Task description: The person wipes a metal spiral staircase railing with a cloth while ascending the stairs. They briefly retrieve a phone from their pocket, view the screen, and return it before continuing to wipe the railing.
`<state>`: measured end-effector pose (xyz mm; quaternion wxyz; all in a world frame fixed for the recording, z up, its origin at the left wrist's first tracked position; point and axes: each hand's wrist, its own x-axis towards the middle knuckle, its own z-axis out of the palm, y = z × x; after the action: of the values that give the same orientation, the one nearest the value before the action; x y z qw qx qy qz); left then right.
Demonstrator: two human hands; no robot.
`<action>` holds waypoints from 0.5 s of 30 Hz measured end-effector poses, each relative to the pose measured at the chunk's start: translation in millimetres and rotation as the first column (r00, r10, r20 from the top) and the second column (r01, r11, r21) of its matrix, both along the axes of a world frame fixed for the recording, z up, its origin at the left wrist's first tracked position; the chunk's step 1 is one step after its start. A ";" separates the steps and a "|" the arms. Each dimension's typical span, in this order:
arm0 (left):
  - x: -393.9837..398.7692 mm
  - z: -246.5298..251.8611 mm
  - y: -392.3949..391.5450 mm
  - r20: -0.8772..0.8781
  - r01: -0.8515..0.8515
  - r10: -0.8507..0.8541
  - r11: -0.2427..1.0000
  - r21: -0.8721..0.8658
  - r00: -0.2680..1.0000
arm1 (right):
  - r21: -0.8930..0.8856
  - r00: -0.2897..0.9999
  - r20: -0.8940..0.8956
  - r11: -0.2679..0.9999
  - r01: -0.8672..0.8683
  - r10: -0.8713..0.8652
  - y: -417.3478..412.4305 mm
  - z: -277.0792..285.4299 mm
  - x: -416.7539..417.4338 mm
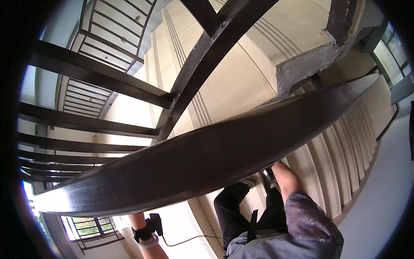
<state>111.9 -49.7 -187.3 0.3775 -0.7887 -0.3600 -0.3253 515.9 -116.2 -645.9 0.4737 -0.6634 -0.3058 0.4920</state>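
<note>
A broad, dark brown stair handrail (194, 155) sweeps across the view from lower left to upper right, its glossy surface bright with glare at the left end. Both of my hands are out of view behind it. My left forearm (150, 247), with a black strapped device (147, 229) and a pale bangle (152, 242) at the wrist, passes under the rail's lower edge. From the grey sleeve, my right forearm (288, 179) reaches up to the same edge near the middle. Whether either hand touches the rail is hidden.
Beige stair treads (313, 162) with grooved lines descend at the right beside a white wall (365, 207). Dark balusters (97, 124) and a slanted bar (200, 64) stand beyond the rail. A cable (190, 239) runs from the wrist device. My legs (236, 204) are on the stairs.
</note>
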 end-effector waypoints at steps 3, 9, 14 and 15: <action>3.4 -2.0 7.4 0.017 0.009 -0.009 1.000 -0.010 1.000 | 0.043 0.994 0.056 0.995 0.090 -0.092 -6.8 23.3 -26.8; -21.2 -15.0 11.5 0.085 -0.035 0.043 0.996 -0.087 0.995 | 0.335 0.970 0.180 0.938 0.094 -0.162 -35.9 180.8 -69.1; -68.3 -5.4 -56.7 0.028 -0.219 0.223 0.968 -0.121 0.974 | 0.231 0.834 0.507 0.966 0.112 -0.218 -48.3 79.6 -144.2; -44.0 10.1 -39.3 0.008 -0.166 0.167 0.982 -0.092 0.986 | 0.203 0.770 0.583 0.964 0.173 -0.261 -36.5 -11.4 -147.2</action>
<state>67.9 -89.0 -177.3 0.3643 -0.7696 -0.4420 -0.2822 368.7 -152.7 -657.3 0.4492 -0.7822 -0.3950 0.1740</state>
